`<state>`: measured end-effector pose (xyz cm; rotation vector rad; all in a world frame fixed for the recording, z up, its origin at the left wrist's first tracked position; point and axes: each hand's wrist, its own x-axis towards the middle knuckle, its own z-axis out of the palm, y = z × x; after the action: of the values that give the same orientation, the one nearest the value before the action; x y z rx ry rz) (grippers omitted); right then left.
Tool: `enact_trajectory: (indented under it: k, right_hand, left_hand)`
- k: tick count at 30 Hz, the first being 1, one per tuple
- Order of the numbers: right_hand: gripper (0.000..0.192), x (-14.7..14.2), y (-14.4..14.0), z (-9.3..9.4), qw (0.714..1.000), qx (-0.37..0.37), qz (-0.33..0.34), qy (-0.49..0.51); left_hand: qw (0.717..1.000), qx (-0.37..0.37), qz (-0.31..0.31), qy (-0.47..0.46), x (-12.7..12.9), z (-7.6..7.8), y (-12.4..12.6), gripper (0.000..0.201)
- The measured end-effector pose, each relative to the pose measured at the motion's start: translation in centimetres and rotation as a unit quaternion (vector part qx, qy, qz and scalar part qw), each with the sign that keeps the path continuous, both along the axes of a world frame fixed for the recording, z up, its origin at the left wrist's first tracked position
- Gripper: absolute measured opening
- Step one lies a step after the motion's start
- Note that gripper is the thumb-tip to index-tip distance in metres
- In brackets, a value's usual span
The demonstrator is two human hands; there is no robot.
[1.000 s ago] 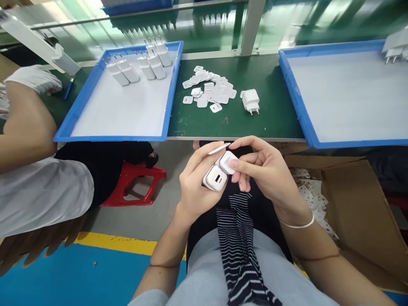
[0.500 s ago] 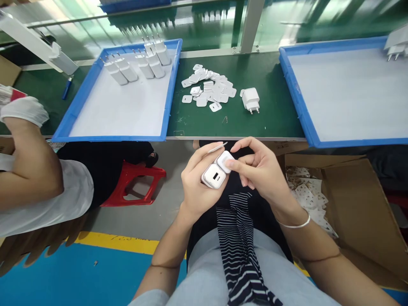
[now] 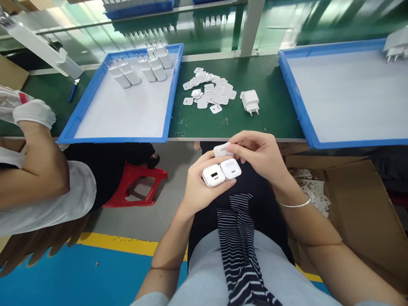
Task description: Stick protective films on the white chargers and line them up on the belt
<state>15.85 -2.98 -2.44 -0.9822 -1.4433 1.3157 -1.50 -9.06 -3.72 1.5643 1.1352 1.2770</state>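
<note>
Left hand [image 3: 199, 187] at frame centre grasping two white chargers [image 3: 221, 172] side by side, right hand [image 3: 259, 155] pinching small white cover plate [image 3: 221, 149] just above them.

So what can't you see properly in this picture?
All in the head view:
- The small white piece in the right hand: the fingers cover most of it.
- The bodies of the two chargers in the left hand: only their end faces show, the palm hides the rest.
- The chargers at top right: cut off by the edge.
- The pile of white plates: too small to count.
- The box contents: partly behind the right arm.
</note>
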Motion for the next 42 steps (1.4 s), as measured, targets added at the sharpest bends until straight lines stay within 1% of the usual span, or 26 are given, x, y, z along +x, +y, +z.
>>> enact_trajectory:
  k: [4,7,9,12,14,16,20,23,27,35,42]
  right_hand:
    - [0.01,-0.2,0.0,-0.6,0.999,0.004,-0.03,-0.012]
    - [0.011,0.1,-0.2,-0.8,0.999,0.0,-0.032,-0.026]
    - [0.012,0.6,-0.3,-0.7,0.998,0.006,-0.044,-0.032]
    - [0.012,1.1,-0.8,-0.1,0.995,0.018,-0.097,-0.03]
    - [0.011,1.2,-1.5,0.5,0.994,0.005,-0.111,-0.022]
    - [0.008,1.0,-2.3,1.1,0.996,-0.023,-0.086,-0.013]
    - [0.008,-0.1,-3.6,1.5,0.998,-0.068,-0.007,0.013]
    - [0.008,-0.7,-3.8,1.3,0.995,-0.088,0.017,0.033]
    - [0.011,-0.9,-3.8,1.2,0.992,-0.107,0.046,0.041]
    - [0.011,-1.2,-3.7,1.2,0.992,-0.109,0.049,0.029]
    - [0.008,-1.1,-3.6,1.6,0.993,-0.111,0.048,0.0]
  left_hand:
    - [0.998,-0.041,-0.013,-0.037,-0.2,-0.3,-0.2,0.044]
    - [0.997,-0.051,-0.005,-0.056,-0.2,-0.6,-0.2,0.045]
    - [0.998,-0.046,0.008,-0.05,-0.2,-0.7,-0.1,0.043]
    - [0.999,-0.026,0.026,-0.019,0.0,-0.7,0.1,0.041]
    - [0.999,-0.006,0.042,0.008,0.2,-0.8,0.2,0.04]
    - [0.998,0.016,0.059,0.032,0.4,-0.9,0.4,0.04]
    - [0.994,0.058,0.069,0.058,0.9,-1.2,0.6,0.037]
    - [0.992,0.077,0.068,0.069,1.0,-1.2,0.6,0.037]
    - [0.99,0.086,0.07,0.091,1.0,-1.0,0.3,0.036]
    - [0.986,0.094,0.082,0.108,0.9,-0.8,0.1,0.028]
    - [0.985,0.104,0.067,0.122,0.9,-0.8,0.2,0.029]
